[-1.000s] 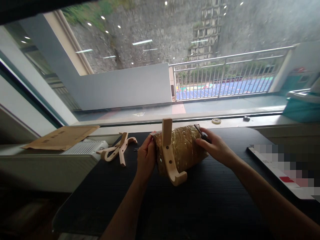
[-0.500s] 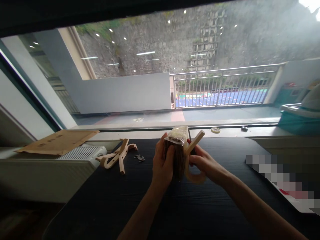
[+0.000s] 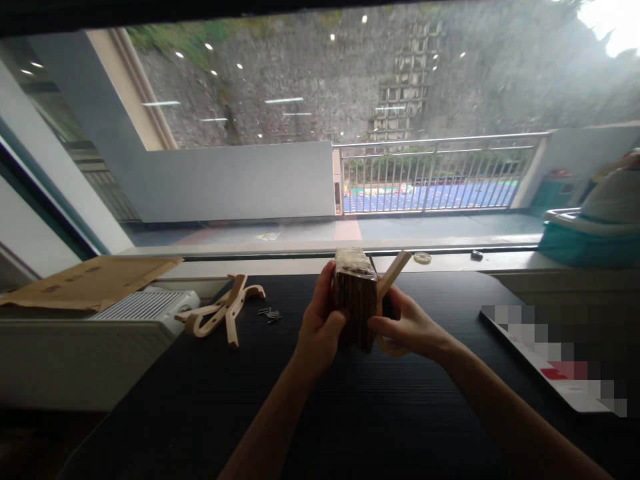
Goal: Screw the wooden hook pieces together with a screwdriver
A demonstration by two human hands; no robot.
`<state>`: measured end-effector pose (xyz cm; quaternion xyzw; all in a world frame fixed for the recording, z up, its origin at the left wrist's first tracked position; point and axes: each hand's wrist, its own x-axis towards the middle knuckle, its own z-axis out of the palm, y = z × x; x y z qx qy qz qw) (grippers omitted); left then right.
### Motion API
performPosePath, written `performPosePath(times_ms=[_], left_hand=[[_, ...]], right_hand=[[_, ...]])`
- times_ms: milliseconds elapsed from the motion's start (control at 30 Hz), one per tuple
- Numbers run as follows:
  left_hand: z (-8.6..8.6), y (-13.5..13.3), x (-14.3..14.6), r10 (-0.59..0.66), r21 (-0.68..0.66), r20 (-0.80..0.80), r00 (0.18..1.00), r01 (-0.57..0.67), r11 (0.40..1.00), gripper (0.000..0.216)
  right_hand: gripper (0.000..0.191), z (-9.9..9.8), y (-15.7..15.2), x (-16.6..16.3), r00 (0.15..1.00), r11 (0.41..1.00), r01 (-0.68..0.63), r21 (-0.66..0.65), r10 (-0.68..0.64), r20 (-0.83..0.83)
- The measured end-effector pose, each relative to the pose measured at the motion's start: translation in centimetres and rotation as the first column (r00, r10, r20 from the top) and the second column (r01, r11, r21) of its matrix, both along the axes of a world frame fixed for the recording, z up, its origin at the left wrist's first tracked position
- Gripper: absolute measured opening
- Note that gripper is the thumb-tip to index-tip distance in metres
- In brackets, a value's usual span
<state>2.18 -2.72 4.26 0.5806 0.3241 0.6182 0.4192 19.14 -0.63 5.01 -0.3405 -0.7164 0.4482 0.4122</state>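
Starts nearest with the dark tabletop (image 3: 380, 420), showing a pale flat object (image 3: 583, 399) at the right, partly pixelated, with a red patch. Farther in, wraps the left hand (image 3: 320, 320) around the left side of a taped brown block (image 3: 357, 310), with the thumb bent onto the near face. Has the block on end over the tabletop's middle, between both hands; cannot tell whether touching it. Curls the right hand (image 3: 410, 325) at the block's right edge, with most fingers hidden; cannot tell the exact hold. Shows a wooden hook (image 3: 394, 275) slanting up just beside the block, and a thin dark rod (image 3: 373, 263) between the two. Includes, to the left, small screws (image 3: 271, 315) near crossed wooden pieces (image 3: 230, 313). Beyond, takes in a radiator (image 3: 143, 307), a brown paper sheet (image 3: 90, 283), and a pale ring (image 3: 423, 261) on the windowsill (image 3: 260, 266). Ends outside with a metal railing (image 3: 440, 141) and a grey rock slope (image 3: 300, 77).
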Motion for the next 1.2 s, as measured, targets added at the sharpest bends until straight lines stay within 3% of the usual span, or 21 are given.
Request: performPosePath(times_ms=[167,333,533,800,1200], left_hand=[[-0.3,0.3,-0.4,-0.068,-0.037,0.035,0.997,0.070,0.997,0.070],[-0.1,0.5,-0.3,-0.139,-0.115,0.177,0.974,0.160,0.980,0.064],[0.3,0.1,0.0,-0.179,-0.120,0.251,0.951,0.214,0.969,0.065],[-0.2,0.4,-0.9,-0.186,-0.105,0.263,0.947,0.220,0.970,0.069],[-1.5,0.7,-0.9,-0.108,-0.034,-0.002,0.994,0.108,0.994,0.075]], right_hand=[[0.055,-0.2,0.1,0.1,1.000,1.000,0.028,0.015,-0.028,-0.004],[0.059,-0.4,0.1,0.3,0.999,0.999,0.051,-0.007,-0.051,0.012],[0.044,-0.9,0.2,0.4,1.000,0.999,0.016,-0.052,-0.016,-0.004],[0.054,-1.6,0.3,0.0,1.000,0.999,0.005,-0.043,-0.006,-0.019],[0.044,-2.4,0.8,-0.2,0.999,0.999,0.011,-0.037,-0.013,-0.047]])
